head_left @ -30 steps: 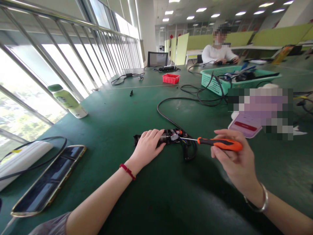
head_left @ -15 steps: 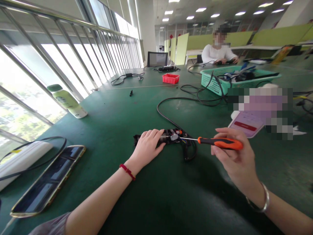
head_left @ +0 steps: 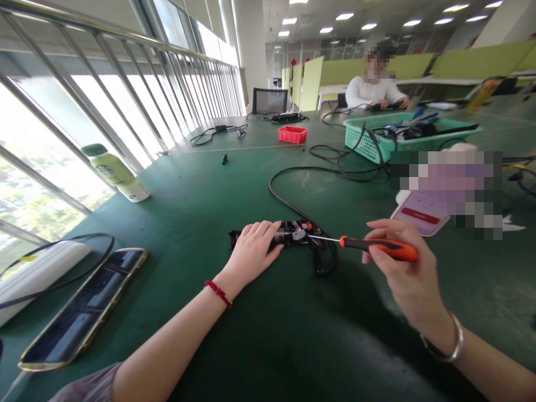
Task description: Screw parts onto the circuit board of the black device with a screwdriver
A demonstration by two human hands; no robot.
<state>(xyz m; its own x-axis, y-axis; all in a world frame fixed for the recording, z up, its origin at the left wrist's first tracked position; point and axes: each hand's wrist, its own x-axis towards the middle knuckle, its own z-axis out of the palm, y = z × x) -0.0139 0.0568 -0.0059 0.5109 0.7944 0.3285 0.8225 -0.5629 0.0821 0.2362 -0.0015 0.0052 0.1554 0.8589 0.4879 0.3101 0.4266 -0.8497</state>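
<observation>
An opened black corded power tool [head_left: 299, 233] lies on the green table, its inner parts and small coloured wires exposed; its exact kind is unclear. Over its left part rests my left hand [head_left: 255, 245], fingers curled across the body and thumb along the near side. My right hand [head_left: 404, 262] is closed round the orange-and-black handle of a screwdriver [head_left: 379, 247]. The thin shaft points left, with the tip at the exposed wires; whether it touches a screw is too small to tell. The tool's handle [head_left: 321, 261] points toward me.
A black cord [head_left: 288, 192] runs from the tool toward a green basket [head_left: 364, 142] of tools. Beyond are a red tray [head_left: 292, 134] and a seated person [head_left: 371, 92]. A bottle [head_left: 115, 173] and phone [head_left: 84, 307] lie left; another phone [head_left: 422, 212] stands right.
My right hand has tilted the screwdriver slightly, its handle end a little lower, and the fingers have shifted on the handle. My left hand and the power tool stay in place.
</observation>
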